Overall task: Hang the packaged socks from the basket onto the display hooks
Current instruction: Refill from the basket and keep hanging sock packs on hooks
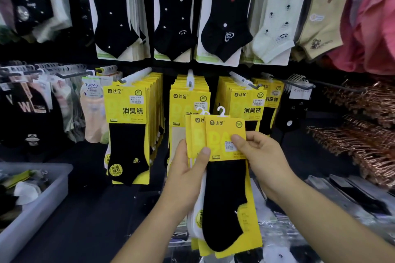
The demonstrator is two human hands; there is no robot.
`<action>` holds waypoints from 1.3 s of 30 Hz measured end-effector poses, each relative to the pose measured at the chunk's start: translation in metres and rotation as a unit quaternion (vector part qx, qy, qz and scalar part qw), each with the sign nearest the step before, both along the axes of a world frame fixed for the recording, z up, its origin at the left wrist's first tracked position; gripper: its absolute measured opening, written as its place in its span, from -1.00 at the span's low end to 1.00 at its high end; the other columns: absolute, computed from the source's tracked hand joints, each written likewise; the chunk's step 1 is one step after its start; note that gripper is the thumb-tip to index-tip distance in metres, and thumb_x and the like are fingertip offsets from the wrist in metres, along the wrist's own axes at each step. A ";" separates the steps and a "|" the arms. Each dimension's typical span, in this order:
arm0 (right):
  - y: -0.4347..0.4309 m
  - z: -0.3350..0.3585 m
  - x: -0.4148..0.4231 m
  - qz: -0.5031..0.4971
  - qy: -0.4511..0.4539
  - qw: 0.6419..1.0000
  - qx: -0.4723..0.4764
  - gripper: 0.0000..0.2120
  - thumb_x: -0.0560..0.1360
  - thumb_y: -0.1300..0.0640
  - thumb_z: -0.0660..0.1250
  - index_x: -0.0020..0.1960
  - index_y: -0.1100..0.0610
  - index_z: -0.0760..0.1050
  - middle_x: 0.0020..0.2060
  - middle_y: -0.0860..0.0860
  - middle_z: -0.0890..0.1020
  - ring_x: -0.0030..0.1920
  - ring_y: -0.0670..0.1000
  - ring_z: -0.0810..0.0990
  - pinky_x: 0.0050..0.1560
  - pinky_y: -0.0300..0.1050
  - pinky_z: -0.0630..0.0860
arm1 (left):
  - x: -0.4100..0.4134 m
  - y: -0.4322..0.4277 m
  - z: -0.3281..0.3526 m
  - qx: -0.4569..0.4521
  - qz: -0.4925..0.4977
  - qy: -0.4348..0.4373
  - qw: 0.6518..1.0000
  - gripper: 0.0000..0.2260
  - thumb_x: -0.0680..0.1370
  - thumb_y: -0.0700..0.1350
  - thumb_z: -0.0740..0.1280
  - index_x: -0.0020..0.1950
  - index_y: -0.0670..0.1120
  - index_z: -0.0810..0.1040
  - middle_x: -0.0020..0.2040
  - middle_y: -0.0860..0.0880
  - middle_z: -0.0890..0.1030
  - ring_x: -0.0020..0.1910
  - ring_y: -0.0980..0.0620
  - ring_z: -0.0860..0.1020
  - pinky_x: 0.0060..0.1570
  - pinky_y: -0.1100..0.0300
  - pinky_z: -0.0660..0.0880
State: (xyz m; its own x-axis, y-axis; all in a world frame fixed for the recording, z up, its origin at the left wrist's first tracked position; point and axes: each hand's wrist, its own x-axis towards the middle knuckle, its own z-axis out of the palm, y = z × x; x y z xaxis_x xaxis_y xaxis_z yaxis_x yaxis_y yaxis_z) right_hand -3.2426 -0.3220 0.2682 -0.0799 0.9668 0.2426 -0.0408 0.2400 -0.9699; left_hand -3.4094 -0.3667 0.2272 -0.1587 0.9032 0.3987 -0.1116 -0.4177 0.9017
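I hold a small stack of yellow-carded sock packs [226, 188] in front of the display; the front pack carries a black sock, and white socks show behind it. My left hand [188, 168] grips the stack from the left, thumb on the front card. My right hand [258, 151] pinches the front pack's card at its right edge. White plastic hangers [221, 111] stick up from the packs. Behind them, three display hooks [190, 80] carry rows of matching yellow packs. The grey basket [42, 198] with more packs sits at the lower left.
Upper hooks hold black, pale green and beige socks [222, 17]. Other socks hang at the left [32, 109]. Copper-coloured hangers [363, 134] are piled at the right. Flat clear packets [352, 194] lie on the shelf at the lower right.
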 end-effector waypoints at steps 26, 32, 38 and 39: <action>0.013 0.075 0.005 -0.011 -0.260 0.942 0.213 -0.90 0.49 0.13 0.51 -0.17 -0.01 0.64 -0.27 -0.17 0.70 -0.26 -0.19 0.62 -0.24 -0.39 0.50 | -0.006 -0.004 0.000 -0.006 0.046 0.103 0.994 -0.78 0.68 -0.13 0.37 0.21 0.19 0.55 0.07 0.27 0.71 0.07 0.24 0.68 0.03 0.31 0.62; 0.016 0.071 0.009 -0.026 -0.243 0.952 0.184 -0.91 0.48 0.14 0.52 -0.17 0.00 0.66 -0.28 -0.10 0.72 -0.23 -0.11 0.69 -0.17 -0.29 0.60 | -0.006 -0.004 0.000 0.009 0.070 0.088 0.994 -0.76 0.69 -0.18 0.35 0.21 0.17 0.56 0.08 0.23 0.73 0.09 0.22 0.69 0.03 0.32 0.61; 0.014 0.065 0.010 -0.029 -0.214 0.959 0.182 -0.93 0.48 0.14 0.52 -0.14 0.01 0.66 -0.26 -0.06 0.70 -0.24 -0.18 0.63 -0.21 -0.35 0.53 | -0.003 -0.002 -0.002 -0.003 0.071 0.066 0.995 -0.76 0.68 -0.17 0.36 0.22 0.17 0.57 0.11 0.21 0.73 0.14 0.17 0.69 0.14 0.14 0.62; 0.013 0.063 0.011 -0.040 -0.205 0.961 0.181 -0.94 0.48 0.12 0.52 -0.11 0.01 0.65 -0.25 -0.05 0.68 -0.25 -0.20 0.59 -0.22 -0.36 0.51 | -0.004 -0.001 -0.002 -0.002 0.071 0.058 0.996 -0.76 0.68 -0.17 0.37 0.23 0.17 0.56 0.12 0.21 0.73 0.15 0.17 0.69 0.16 0.14 0.61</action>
State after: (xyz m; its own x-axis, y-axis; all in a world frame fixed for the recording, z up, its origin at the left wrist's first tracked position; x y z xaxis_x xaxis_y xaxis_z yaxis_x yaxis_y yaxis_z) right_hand -3.2318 -0.3091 0.3311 -0.1701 0.8317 0.5285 0.3602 0.5517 -0.7523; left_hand -3.4133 -0.3679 0.2251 -0.2391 0.8764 0.4179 0.0529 -0.4180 0.9069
